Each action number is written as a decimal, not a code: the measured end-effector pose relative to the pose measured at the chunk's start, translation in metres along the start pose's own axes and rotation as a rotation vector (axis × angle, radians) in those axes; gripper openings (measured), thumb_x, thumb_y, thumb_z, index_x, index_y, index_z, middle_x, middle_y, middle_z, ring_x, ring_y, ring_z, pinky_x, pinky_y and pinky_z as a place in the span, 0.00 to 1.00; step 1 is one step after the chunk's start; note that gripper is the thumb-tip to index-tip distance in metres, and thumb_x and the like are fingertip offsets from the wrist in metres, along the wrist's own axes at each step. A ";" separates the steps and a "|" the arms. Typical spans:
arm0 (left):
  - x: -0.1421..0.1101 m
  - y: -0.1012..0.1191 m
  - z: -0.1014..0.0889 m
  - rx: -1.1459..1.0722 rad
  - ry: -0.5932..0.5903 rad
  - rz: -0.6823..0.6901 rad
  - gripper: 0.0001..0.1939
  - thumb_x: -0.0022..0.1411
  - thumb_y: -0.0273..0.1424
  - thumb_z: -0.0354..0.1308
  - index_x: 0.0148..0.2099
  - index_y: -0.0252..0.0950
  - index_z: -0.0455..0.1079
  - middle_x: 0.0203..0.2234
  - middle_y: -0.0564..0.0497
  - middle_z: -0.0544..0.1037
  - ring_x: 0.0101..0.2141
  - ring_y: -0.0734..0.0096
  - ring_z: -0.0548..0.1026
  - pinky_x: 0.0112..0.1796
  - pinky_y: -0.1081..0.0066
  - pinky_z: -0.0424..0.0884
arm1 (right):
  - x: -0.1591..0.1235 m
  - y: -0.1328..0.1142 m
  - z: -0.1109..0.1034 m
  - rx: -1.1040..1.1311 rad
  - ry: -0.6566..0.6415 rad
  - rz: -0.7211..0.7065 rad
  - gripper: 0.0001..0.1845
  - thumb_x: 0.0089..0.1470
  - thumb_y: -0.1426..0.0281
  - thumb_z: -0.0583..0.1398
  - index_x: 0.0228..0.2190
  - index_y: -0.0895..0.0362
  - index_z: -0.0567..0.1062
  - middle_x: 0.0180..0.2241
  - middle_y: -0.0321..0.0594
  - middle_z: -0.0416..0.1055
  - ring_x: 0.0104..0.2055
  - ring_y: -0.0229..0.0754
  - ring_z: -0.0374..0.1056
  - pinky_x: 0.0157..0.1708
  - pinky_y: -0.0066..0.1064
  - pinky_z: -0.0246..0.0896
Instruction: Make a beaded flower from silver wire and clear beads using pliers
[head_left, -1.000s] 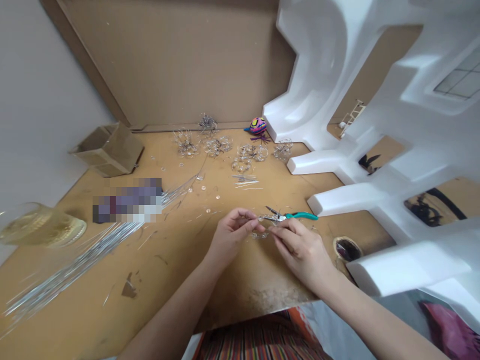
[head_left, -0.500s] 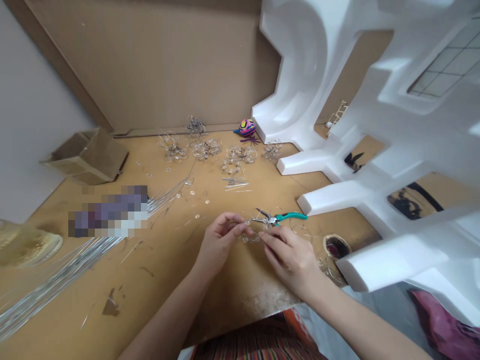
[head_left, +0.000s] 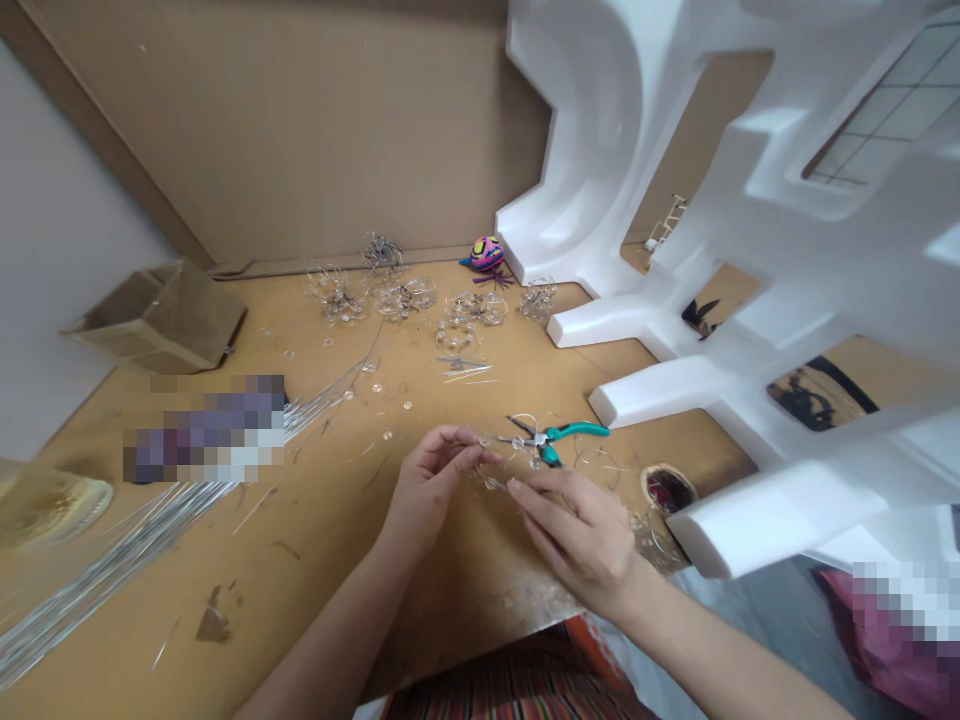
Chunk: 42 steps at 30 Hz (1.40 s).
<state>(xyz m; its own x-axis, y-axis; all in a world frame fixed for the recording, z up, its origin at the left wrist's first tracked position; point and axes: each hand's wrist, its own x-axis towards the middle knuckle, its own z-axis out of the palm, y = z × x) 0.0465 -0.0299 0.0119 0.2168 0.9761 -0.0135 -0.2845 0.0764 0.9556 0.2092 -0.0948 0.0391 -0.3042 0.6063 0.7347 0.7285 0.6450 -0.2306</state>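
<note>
Thumb and fingers of my left hand [head_left: 429,485] pinch a thin wire piece strung with clear beads [head_left: 491,482], low over the table. My right hand [head_left: 581,530] has its fingertips closed at the other side of this beaded wire, near a clear bead. How the wire runs between the fingers is too fine to follow. Just beyond my hands lie pliers with teal handles [head_left: 581,430], their jaws pointing left. Loose curls of beaded wire [head_left: 534,460] lie by the pliers' jaws.
Several beaded wire clusters [head_left: 405,297] stand at the back, near a colourful ball-like object [head_left: 487,253]. Long straight wires [head_left: 150,530] lie at left, below a cardboard box [head_left: 176,315]. White moulded panel [head_left: 720,520] legs border the right, beside a round dark-filled container [head_left: 667,488].
My right fingertips have moved slightly down and left along the beaded wire piece. My left hand keeps its pinch. The whole view has shifted a little.
</note>
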 end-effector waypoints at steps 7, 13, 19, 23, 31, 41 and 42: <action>0.000 0.000 -0.001 0.000 -0.016 0.005 0.06 0.52 0.30 0.62 0.33 0.37 0.69 0.29 0.55 0.74 0.32 0.73 0.76 0.38 0.73 0.69 | 0.001 0.000 -0.001 0.031 0.016 0.008 0.12 0.51 0.80 0.56 0.37 0.61 0.74 0.31 0.44 0.72 0.33 0.37 0.68 0.29 0.26 0.67; -0.003 0.002 0.001 0.051 -0.001 0.029 0.06 0.53 0.31 0.61 0.34 0.36 0.68 0.29 0.53 0.75 0.33 0.70 0.76 0.39 0.71 0.69 | 0.004 0.001 0.000 0.093 0.050 0.105 0.11 0.51 0.79 0.57 0.36 0.59 0.75 0.31 0.41 0.71 0.31 0.34 0.68 0.28 0.25 0.66; -0.008 0.010 0.007 0.113 -0.027 0.080 0.06 0.53 0.31 0.61 0.33 0.35 0.70 0.31 0.51 0.74 0.35 0.67 0.76 0.40 0.70 0.70 | 0.018 0.013 -0.008 0.236 0.061 0.287 0.09 0.50 0.77 0.57 0.32 0.56 0.76 0.29 0.39 0.71 0.31 0.36 0.68 0.29 0.29 0.67; -0.008 0.010 0.007 0.104 -0.019 0.067 0.06 0.52 0.31 0.61 0.33 0.36 0.70 0.31 0.52 0.75 0.35 0.68 0.77 0.39 0.70 0.70 | 0.021 0.014 -0.010 0.220 0.035 0.272 0.08 0.51 0.76 0.57 0.33 0.57 0.75 0.29 0.40 0.72 0.31 0.36 0.68 0.30 0.30 0.68; -0.010 0.011 0.008 0.090 -0.053 0.085 0.06 0.53 0.29 0.61 0.35 0.36 0.69 0.29 0.52 0.76 0.34 0.70 0.76 0.39 0.72 0.71 | 0.015 0.010 -0.002 0.040 -0.074 0.138 0.08 0.51 0.77 0.57 0.34 0.60 0.75 0.31 0.42 0.72 0.31 0.35 0.69 0.29 0.26 0.67; -0.013 0.005 0.009 0.241 -0.059 0.197 0.06 0.53 0.29 0.60 0.36 0.36 0.70 0.32 0.50 0.73 0.35 0.69 0.75 0.40 0.70 0.72 | 0.011 0.012 0.002 -0.030 -0.160 0.145 0.11 0.54 0.75 0.54 0.37 0.60 0.75 0.33 0.43 0.72 0.33 0.37 0.69 0.32 0.29 0.68; -0.013 0.005 0.009 0.246 -0.062 0.204 0.06 0.53 0.29 0.60 0.35 0.36 0.70 0.32 0.51 0.73 0.35 0.69 0.75 0.40 0.70 0.72 | 0.012 0.011 0.002 -0.037 -0.155 0.139 0.11 0.54 0.75 0.54 0.37 0.60 0.74 0.33 0.43 0.72 0.34 0.37 0.69 0.32 0.29 0.68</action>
<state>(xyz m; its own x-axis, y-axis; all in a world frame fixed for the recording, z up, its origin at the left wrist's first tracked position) 0.0505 -0.0442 0.0194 0.2374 0.9514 0.1960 -0.0955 -0.1779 0.9794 0.2123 -0.0795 0.0436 -0.2876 0.7547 0.5897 0.7913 0.5341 -0.2977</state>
